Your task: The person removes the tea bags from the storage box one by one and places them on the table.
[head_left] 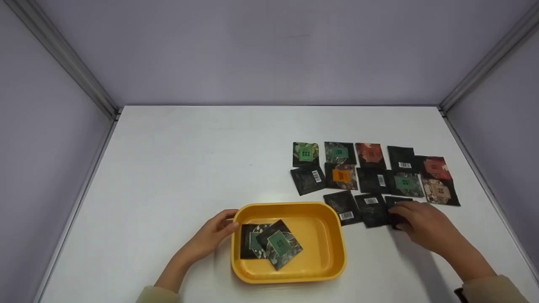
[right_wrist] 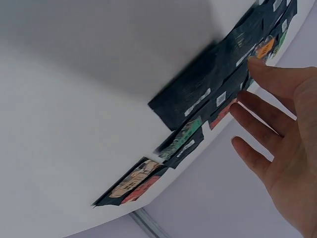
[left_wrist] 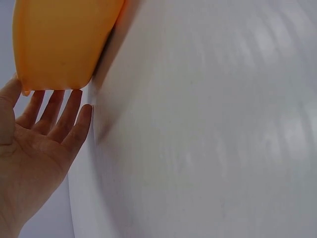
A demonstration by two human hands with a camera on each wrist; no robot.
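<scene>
In the head view, my left hand (head_left: 212,231) touches the left end of a yellow plastic tray (head_left: 324,280). The left wrist view shows fairly straight fingers against the tray's (left_wrist: 64,44) outer wall, with the thumb at its rim. Two flat dark packets with green labels overlap inside the tray, the upper packet (head_left: 280,244) lying tilted. My right hand (head_left: 425,223) is over a dark packet (head_left: 398,201) at the front right of a group, partly hiding it. From the right wrist, the right hand (right_wrist: 282,144) shows spread fingers close to the packets with nothing gripped.
Several packets lie in rough rows on the white table (head_left: 181,168), right of centre. Some show coloured fronts, such as an orange-labelled packet (head_left: 341,176); others show barcoded backs, such as a black packet (head_left: 308,179). Grey walls (head_left: 269,54) enclose the table's back and sides.
</scene>
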